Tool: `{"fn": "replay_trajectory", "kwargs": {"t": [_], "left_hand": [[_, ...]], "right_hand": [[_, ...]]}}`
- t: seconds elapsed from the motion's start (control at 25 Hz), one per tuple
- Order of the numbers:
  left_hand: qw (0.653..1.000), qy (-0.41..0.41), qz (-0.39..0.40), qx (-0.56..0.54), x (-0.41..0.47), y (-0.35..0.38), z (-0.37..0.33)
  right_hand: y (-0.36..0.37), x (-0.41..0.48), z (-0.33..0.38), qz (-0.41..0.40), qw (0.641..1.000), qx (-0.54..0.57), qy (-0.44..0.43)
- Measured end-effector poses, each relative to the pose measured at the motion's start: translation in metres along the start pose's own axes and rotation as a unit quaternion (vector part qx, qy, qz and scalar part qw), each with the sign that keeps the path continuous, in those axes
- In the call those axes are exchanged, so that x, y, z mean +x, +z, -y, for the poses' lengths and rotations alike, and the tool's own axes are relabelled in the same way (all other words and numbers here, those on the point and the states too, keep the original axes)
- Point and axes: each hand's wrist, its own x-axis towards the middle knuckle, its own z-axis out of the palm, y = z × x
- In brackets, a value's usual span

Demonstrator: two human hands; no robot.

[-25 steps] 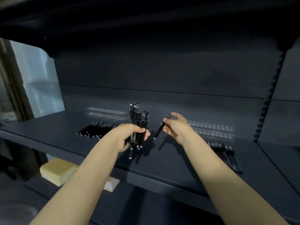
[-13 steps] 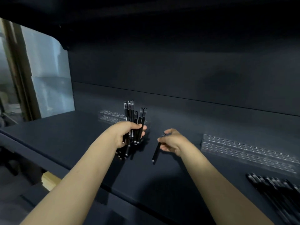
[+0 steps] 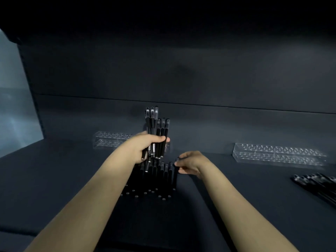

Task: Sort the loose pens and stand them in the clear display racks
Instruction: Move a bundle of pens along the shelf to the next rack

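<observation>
Black pens point(image 3: 157, 128) fill curled left fingers point(image 3: 159, 139); right fingers point(image 3: 182, 162) pinch one pen point(image 3: 175, 179).

I count two clear display racks, the left rack point(image 3: 109, 140) at eleven o'clock and the right rack point(image 3: 278, 155) at two o'clock. The left hand point(image 3: 143, 148) grips one bundle point(image 3: 156, 128) showing six pen caps, three tall and three lower, and the right hand point(image 3: 190, 163) pinches a single pen point(image 3: 175, 177). The row of pens point(image 3: 154, 179) lying at twelve o'clock shows about eleven butt ends, too dark for a firm count, and the blurred pile point(image 3: 320, 186) at three o'clock holds several I cannot number.
</observation>
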Motion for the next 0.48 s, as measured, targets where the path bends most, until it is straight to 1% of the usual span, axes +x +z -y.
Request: {"fn": "replay_trajectory", "kwargs": {"t": [0.08, 0.16, 0.2, 0.24, 0.28, 0.32, 0.48], "left_hand": [[0.999, -0.008, 0.022, -0.027, 0.012, -0.006, 0.008], [0.999, -0.022, 0.036, -0.032, 0.023, -0.009, 0.018], [0.998, -0.028, 0.047, -0.025, 0.028, -0.01, 0.022], [0.997, -0.033, 0.06, -0.021, 0.031, -0.01, 0.025], [0.996, -0.034, 0.078, -0.023, 0.032, -0.009, 0.028], [0.995, -0.031, 0.092, -0.029, 0.032, -0.008, 0.029], [0.991, 0.002, 0.123, -0.06, 0.031, 0.005, 0.037]], "right_hand": [[0.003, 0.001, 0.0, -0.009, 1.0, 0.011, 0.011], [0.002, 0.0, 0.0, -0.029, 0.997, 0.07, 0.01], [0.0, 0.001, -0.001, -0.057, 0.993, 0.105, -0.007], [-0.003, 0.001, -0.002, -0.088, 0.988, 0.122, -0.03], [-0.006, 0.001, -0.002, -0.101, 0.985, 0.127, -0.055], [-0.009, -0.001, 0.0, -0.09, 0.984, 0.133, -0.076], [-0.01, -0.01, 0.008, 0.037, 0.974, 0.189, -0.122]]}}
